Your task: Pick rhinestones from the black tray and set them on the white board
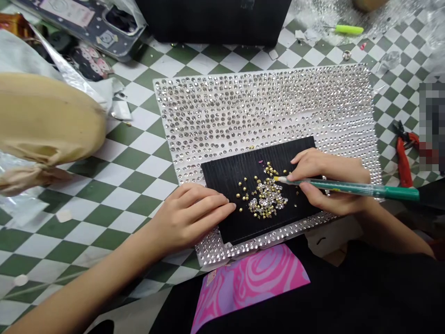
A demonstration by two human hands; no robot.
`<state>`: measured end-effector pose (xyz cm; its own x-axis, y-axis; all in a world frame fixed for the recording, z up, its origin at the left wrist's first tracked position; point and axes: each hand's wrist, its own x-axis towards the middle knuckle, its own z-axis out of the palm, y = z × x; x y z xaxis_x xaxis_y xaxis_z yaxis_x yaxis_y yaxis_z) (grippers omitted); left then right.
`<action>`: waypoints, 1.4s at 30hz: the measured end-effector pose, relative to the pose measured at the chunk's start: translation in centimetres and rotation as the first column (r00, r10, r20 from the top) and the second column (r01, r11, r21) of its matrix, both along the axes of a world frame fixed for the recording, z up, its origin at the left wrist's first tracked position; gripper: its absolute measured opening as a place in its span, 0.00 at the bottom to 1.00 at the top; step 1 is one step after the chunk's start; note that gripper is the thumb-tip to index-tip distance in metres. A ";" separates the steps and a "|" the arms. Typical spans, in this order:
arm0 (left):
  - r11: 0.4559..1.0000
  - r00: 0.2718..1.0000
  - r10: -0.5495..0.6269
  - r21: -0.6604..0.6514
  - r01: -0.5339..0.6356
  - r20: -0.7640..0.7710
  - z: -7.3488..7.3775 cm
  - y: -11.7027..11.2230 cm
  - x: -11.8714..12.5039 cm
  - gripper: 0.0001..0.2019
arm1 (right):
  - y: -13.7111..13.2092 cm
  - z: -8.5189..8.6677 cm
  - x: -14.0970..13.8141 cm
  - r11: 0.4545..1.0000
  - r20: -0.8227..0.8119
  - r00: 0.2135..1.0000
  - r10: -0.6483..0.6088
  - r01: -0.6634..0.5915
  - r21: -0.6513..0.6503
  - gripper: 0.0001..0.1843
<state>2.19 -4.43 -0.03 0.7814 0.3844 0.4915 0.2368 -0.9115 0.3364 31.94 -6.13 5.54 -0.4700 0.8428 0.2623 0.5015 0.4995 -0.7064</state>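
Note:
My right hand [327, 178] is closed round a slim pen-like stick [351, 187] with a green end. Its pale, yellow-ended tip touches or hovers just over a pile of small gold and clear rhinestones [267, 199]. The stones lie on a ridged black tray [229, 171], some of them scattered apart from the pile. Across the tray's left edge rests my left hand [194, 211], fingers stretched out and holding nothing. Under the tray spreads a white sheet [222, 111] studded with rows of silver rhinestones.
A black box [215, 21] stands at the back. To the left are a phone case [104, 30] and a tied tan bag [48, 120]. Red-handled pliers [402, 160] and a yellow-green tool [348, 29] lie to the right. A pink swirled sheet [253, 283] lies nearest me.

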 end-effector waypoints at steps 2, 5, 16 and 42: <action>1.000 1.000 -0.006 -0.004 0.006 0.006 0.0 0.0 0.0 0.11 | 0.0 -0.1 0.0 1.000 -0.005 1.000 -0.001 0.001 -0.013 0.09; 1.000 1.000 -0.005 -0.006 0.005 0.013 0.0 0.0 0.0 0.11 | 0.0 -0.3 0.1 1.000 -0.008 1.000 0.007 -0.007 -0.022 0.08; 1.000 1.000 -0.008 -0.006 0.008 0.013 0.0 0.1 0.0 0.11 | 0.0 0.1 0.0 1.000 -0.014 1.000 0.024 -0.024 -0.018 0.08; 1.000 1.000 0.000 -0.003 0.000 0.018 0.0 0.1 0.0 0.11 | 3.1 -2.5 6.1 0.802 -0.153 0.822 -0.549 0.569 0.180 0.05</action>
